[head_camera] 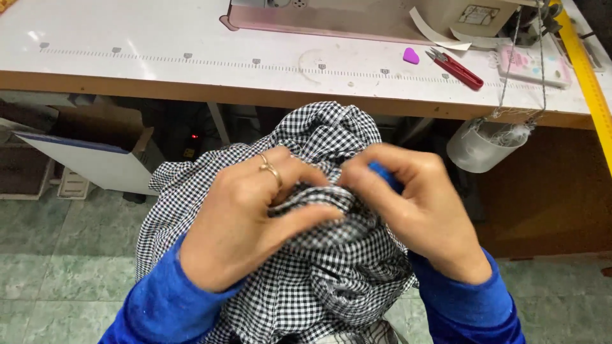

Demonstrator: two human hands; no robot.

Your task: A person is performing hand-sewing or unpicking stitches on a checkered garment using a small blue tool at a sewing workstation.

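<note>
The fingers (299, 220) of the left hand (245, 220) are closed on a bunched fold of black-and-white checked fabric (331, 274), thumb below and forefinger curled over the top, pinching the cloth between them. A gold ring (269, 167) sits on one finger of that hand. The right hand (417, 204) meets it from the other side, its fingers (366, 169) curled shut on the same ridge of cloth, so the two hands almost touch at the fingertips. Something small and blue (386, 175) shows between the right fingers; what it is cannot be told. Both wrists come out of bright blue sleeves (162, 302).

The checked fabric is heaped in the person's lap, below the near edge of the desk, rising in a crumpled mound behind the hands and spilling down between the forearms.

Beyond it, the white desk (159, 51) runs across the top of the view, with a row of ruler marks printed along it and a wooden edge facing the person. The base of a sewing machine (319, 16) stands at its far side. To the right lie a small pink piece of tailor's chalk (411, 56), red thread snips (456, 69) just beside it, and a pink and white case (532, 65) near the corner. A yellow measuring rule (590, 83) runs along the desk's right end. A white plastic tub (484, 145) holding thread scraps hangs on strings from the desk's edge. Underneath are a cardboard box (102, 137) and green floor tiles (57, 255).
</note>
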